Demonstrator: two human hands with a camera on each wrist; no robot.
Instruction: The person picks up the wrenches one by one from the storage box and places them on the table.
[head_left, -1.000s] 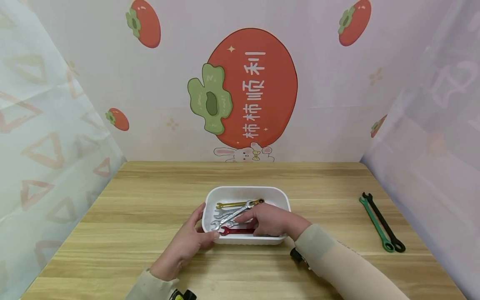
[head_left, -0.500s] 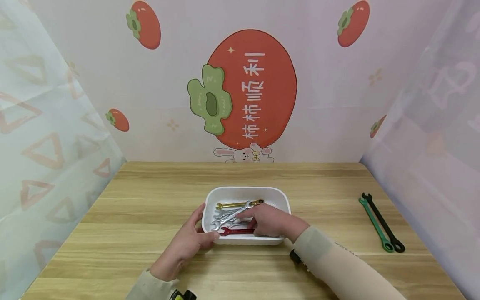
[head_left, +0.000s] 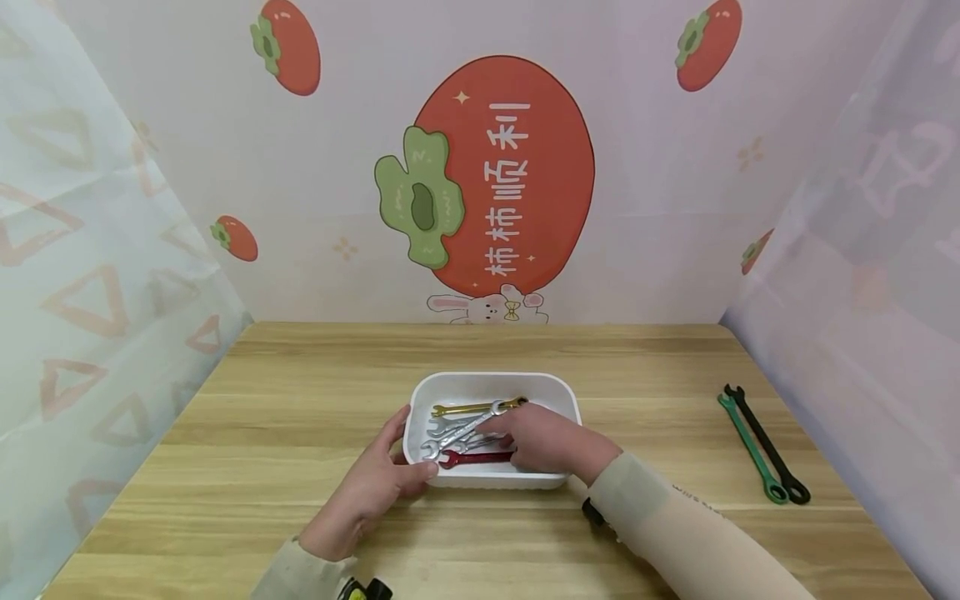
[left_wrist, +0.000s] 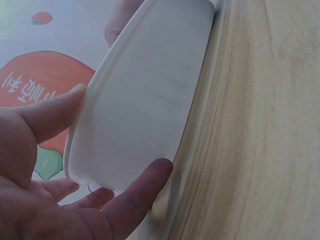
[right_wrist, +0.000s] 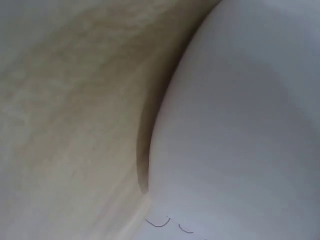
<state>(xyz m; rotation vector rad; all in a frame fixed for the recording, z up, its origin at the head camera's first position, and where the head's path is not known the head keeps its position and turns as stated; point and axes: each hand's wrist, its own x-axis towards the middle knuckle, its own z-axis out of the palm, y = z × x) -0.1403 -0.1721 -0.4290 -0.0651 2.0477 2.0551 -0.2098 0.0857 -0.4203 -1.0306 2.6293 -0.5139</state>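
Observation:
A white plastic tray with several wrenches stands mid-table. My left hand grips its near left corner; in the left wrist view the thumb sits at the rim and the other fingers spread along the outer wall. My right hand reaches down into the tray, its fingers bent around the right end of a red wrench, which they hide. Behind it lie a gold wrench and several silver wrenches, crossing one another. The right wrist view shows only the blurred tray wall close up.
On the right side of the wooden table, a green wrench and a black wrench lie side by side. Printed cloth walls enclose the table at the back and both sides.
The red wrench has shifted slightly, its right end rising a little with my right fingers. My left hand and the tray stay in place.

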